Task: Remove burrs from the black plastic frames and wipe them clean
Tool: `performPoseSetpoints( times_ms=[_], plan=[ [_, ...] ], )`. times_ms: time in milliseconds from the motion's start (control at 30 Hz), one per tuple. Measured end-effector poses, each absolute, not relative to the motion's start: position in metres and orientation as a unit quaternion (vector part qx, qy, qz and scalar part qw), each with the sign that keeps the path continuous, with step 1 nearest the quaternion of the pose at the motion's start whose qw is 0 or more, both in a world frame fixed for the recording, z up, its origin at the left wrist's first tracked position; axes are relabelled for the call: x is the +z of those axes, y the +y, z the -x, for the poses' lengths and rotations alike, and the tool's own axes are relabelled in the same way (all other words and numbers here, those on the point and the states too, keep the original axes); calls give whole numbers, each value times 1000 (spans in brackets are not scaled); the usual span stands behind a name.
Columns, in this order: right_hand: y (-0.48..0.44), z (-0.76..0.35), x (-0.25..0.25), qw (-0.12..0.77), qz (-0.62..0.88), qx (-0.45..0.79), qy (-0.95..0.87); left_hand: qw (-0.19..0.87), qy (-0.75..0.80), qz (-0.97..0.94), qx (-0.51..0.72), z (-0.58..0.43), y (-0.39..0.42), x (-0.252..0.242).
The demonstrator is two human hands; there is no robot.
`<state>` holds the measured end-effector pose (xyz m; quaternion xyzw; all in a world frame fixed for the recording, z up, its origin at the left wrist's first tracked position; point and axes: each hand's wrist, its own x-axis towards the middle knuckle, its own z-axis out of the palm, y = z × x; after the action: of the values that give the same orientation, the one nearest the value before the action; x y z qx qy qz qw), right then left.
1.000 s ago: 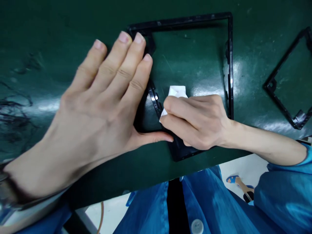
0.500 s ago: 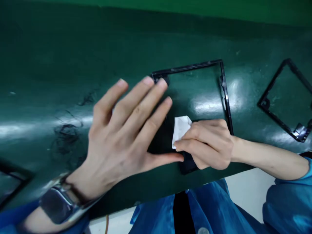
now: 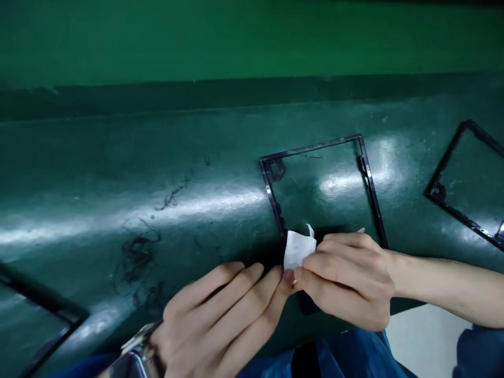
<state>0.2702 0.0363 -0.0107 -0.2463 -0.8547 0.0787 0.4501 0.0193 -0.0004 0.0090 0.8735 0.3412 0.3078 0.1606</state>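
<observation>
Folded white paper-like wipe (image 3: pixel 299 249) at the near side of a black rectangular plastic frame (image 3: pixel 311 148).
It is pinched by the right hand (image 3: pixel 350 281) and touched by the curled left hand (image 3: pixel 228 317), whose grip cannot be told.

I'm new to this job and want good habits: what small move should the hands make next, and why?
Probably tuck in the loose corner of the white wipe: it sticks up, the right hand grips the wipe, and the left hand is at its lower edge.
</observation>
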Motion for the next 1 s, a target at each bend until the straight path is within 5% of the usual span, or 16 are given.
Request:
performPoseSetpoints(
  times_ms=[133, 400, 667, 1000],
  plan=[
    [38, -272, -7, 448, 246, 77, -856, 130, 246, -931, 236, -8, 18, 17],
    [41, -270, -17, 497, 309, 70, -808, 126, 378, -854, 334, -1, 32, 5],
    [46, -275, -12, 431, 350, 65, -829, 130, 398, -847, 326, -17, 49, -3],
    [50, -269, -24, 468, 342, 126, -805, 189, 384, -821, 379, -40, 46, -11]
  ],
)
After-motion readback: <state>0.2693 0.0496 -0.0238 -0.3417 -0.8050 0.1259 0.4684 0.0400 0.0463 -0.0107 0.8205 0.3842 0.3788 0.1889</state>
